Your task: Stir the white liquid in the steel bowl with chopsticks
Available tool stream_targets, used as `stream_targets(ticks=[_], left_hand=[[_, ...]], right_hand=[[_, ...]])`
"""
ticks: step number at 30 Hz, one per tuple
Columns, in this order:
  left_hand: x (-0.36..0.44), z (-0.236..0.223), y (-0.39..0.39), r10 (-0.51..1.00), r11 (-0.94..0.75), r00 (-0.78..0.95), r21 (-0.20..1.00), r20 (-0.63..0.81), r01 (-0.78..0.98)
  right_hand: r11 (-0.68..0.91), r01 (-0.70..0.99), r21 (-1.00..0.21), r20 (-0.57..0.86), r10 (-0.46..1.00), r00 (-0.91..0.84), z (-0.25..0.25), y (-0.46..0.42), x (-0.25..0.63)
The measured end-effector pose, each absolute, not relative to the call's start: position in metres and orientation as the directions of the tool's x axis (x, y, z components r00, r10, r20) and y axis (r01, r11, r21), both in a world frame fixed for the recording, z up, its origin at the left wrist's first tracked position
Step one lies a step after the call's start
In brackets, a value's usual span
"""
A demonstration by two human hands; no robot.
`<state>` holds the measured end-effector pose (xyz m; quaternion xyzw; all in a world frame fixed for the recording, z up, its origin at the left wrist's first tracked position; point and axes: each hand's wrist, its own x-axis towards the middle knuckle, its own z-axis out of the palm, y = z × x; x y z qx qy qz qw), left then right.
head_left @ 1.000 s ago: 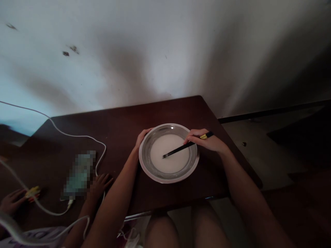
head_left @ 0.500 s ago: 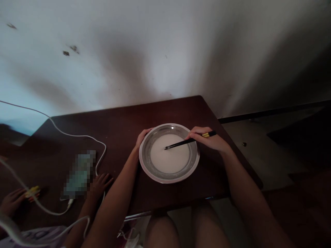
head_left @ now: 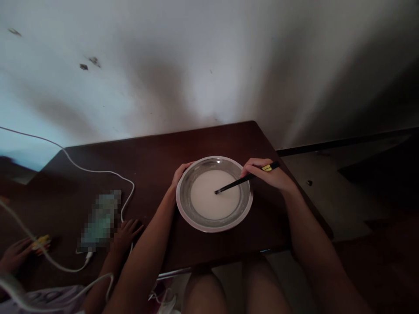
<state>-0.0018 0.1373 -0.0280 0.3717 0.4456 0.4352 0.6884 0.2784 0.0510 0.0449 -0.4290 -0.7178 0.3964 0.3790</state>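
Note:
A round metal bowl (head_left: 196, 220) with white liquid (head_left: 209, 203) in it stands on a dark wooden table (head_left: 153, 157). My left hand (head_left: 179, 173) grips the bowl's left rim with curled fingers. My right hand (head_left: 270, 175) pinches a pair of black chopsticks (head_left: 244, 179) with yellow bands near the top. Their tips dip into the liquid near the bowl's middle.
A white cable (head_left: 98, 172) loops over the table's left side beside a blurred-out object (head_left: 102, 218). Another person's hand (head_left: 126, 233) rests by that object, and a second small hand (head_left: 15, 255) lies at the far left. A pale wall (head_left: 196, 65) rises behind the table; the floor (head_left: 343, 187) lies to the right.
The chopstick tips swept through the liquid, from lower left, up, then toward the centre right. My right hand shifted slightly right and up. My left hand stayed on the rim.

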Motion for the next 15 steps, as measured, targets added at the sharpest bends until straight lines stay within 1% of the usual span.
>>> stream_targets(ticks=[3, 5, 7, 9, 11, 13, 15], left_hand=[[-0.0019, -0.0279, 0.1378, 0.934, 0.332, 0.223, 0.906, -0.278, -0.261], [-0.0012, -0.0266, 0.1374, 0.935, 0.337, 0.198, 0.908, -0.293, -0.247], [-0.0001, -0.0251, 0.1365, 0.938, 0.338, 0.162, 0.913, -0.307, -0.229], [0.0005, -0.0244, 0.1356, 0.944, 0.324, 0.133, 0.923, -0.301, -0.209], [0.0006, -0.0246, 0.1352, 0.952, 0.301, 0.114, 0.934, -0.283, -0.193], [0.0003, -0.0254, 0.1354, 0.951, 0.303, 0.127, 0.932, -0.282, -0.201], [0.0, -0.0261, 0.1359, 0.942, 0.324, 0.165, 0.917, -0.292, -0.23]], right_hand=[[0.281, 0.265, -0.922, 0.148, 0.89, -0.431, 0.0455, 0.0499, 0.2757], [0.292, 0.276, -0.916, 0.135, 0.87, -0.474, 0.0439, 0.0505, 0.2737], [0.321, 0.313, -0.894, 0.159, 0.88, -0.447, 0.0425, 0.0519, 0.2741], [0.333, 0.342, -0.879, 0.195, 0.905, -0.378, 0.0424, 0.053, 0.2765], [0.32, 0.328, -0.889, 0.205, 0.918, -0.34, 0.0435, 0.0531, 0.2785], [0.302, 0.296, -0.906, 0.185, 0.913, -0.364, 0.0447, 0.0523, 0.2783], [0.296, 0.302, -0.906, 0.156, 0.897, -0.413, 0.0449, 0.0515, 0.2763]])
